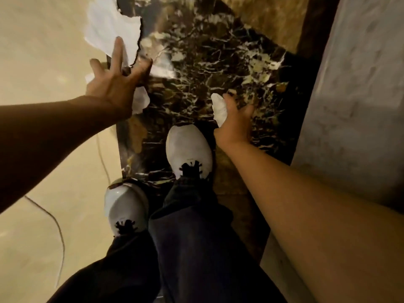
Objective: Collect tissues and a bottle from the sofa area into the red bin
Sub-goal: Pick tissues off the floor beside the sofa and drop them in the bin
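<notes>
A large white tissue (111,25) lies on the floor at the top left, across the edge between beige floor and dark marble. My left hand (115,84) hovers just below it with fingers spread wide, holding nothing. Two smaller tissues lie close by: one (141,102) under my left wrist and one (162,67) right of my fingertips. My right hand (235,124) reaches down over the dark marble and pinches a crumpled white tissue (219,109) between thumb and fingers. No bottle or red bin is in view.
My two white shoes (189,147) stand on the dark marble strip (218,62), dark trouser legs below them. A grey sofa side (360,84) rises at the right. A thin cable (54,219) runs over the beige floor (43,51) at the left.
</notes>
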### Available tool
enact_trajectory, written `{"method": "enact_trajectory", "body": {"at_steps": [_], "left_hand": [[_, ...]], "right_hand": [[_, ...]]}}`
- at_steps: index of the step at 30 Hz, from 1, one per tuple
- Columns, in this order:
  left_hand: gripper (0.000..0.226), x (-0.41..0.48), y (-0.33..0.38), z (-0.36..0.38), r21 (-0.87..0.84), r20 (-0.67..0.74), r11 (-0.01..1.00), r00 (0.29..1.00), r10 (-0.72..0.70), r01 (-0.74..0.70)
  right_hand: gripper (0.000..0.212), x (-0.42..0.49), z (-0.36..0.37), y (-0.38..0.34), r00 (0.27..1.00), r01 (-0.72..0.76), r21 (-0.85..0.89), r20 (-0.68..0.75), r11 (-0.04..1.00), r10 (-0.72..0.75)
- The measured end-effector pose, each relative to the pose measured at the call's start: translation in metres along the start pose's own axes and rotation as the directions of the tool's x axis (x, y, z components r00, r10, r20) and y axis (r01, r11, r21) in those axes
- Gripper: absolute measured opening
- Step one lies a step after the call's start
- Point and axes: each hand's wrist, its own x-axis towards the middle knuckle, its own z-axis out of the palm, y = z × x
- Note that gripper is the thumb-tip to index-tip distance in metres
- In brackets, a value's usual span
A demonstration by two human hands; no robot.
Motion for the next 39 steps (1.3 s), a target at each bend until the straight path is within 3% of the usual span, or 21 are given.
{"method": "enact_trajectory", "body": {"at_steps": [3,7,12,15,17,21,22,25,28,35,39], "left_hand": [[0.116,0.004,0.000,-0.002,0.088,-0.007,0.996,1.000,0.003,-0.002],[0.060,0.013,0.004,-0.017,-0.047,-0.027,0.996,0.996,0.080,-0.082],[0.026,0.007,0.007,-0.042,-0.208,-0.068,0.977,0.997,0.024,-0.038],[0.039,0.005,-0.002,-0.040,-0.224,-0.106,0.973,0.994,0.029,-0.052],[0.053,0.014,-0.011,-0.037,-0.231,-0.036,0.973,0.999,0.007,-0.015],[0.074,0.032,-0.019,-0.027,-0.490,0.040,0.848,0.976,-0.212,0.204],[0.075,0.031,-0.020,-0.022,-0.511,0.006,0.844,0.983,-0.186,0.162],[0.079,0.020,-0.022,-0.004,-0.352,-0.064,0.935,0.998,0.016,-0.038],[0.090,0.019,-0.019,0.001,-0.336,-0.077,0.942,0.997,-0.003,-0.023],[0.065,0.015,-0.019,-0.032,-0.302,-0.103,0.953,0.995,-0.015,-0.017],[0.053,-0.011,-0.015,-0.070,-0.387,-0.133,0.922,0.988,-0.076,0.019]], "right_hand": [[0.053,0.004,0.004,-0.001,0.998,0.065,0.007,-0.009,0.998,-0.065],[0.049,-0.003,-0.001,-0.012,1.000,0.009,0.057,-0.010,0.998,-0.008],[0.039,-0.022,-0.017,-0.037,1.000,-0.020,0.135,0.005,0.991,0.019],[0.034,-0.026,-0.014,-0.052,1.000,0.022,0.127,0.012,0.992,-0.024],[0.032,-0.023,-0.009,-0.061,0.999,0.036,0.126,0.014,0.991,-0.039],[0.028,-0.016,0.011,-0.075,0.999,0.029,0.161,0.039,0.986,-0.036],[0.028,-0.016,0.015,-0.078,0.999,0.022,0.174,0.046,0.985,-0.030],[0.028,-0.020,0.026,-0.086,0.995,-0.005,0.214,0.097,0.977,-0.016],[0.030,-0.026,0.028,-0.087,0.991,-0.005,0.216,0.134,0.976,-0.025],[0.028,-0.032,-0.001,-0.085,0.993,-0.040,0.170,0.120,0.985,0.020],[0.027,-0.049,-0.033,-0.100,0.998,-0.017,0.111,0.056,0.994,0.011]]}}
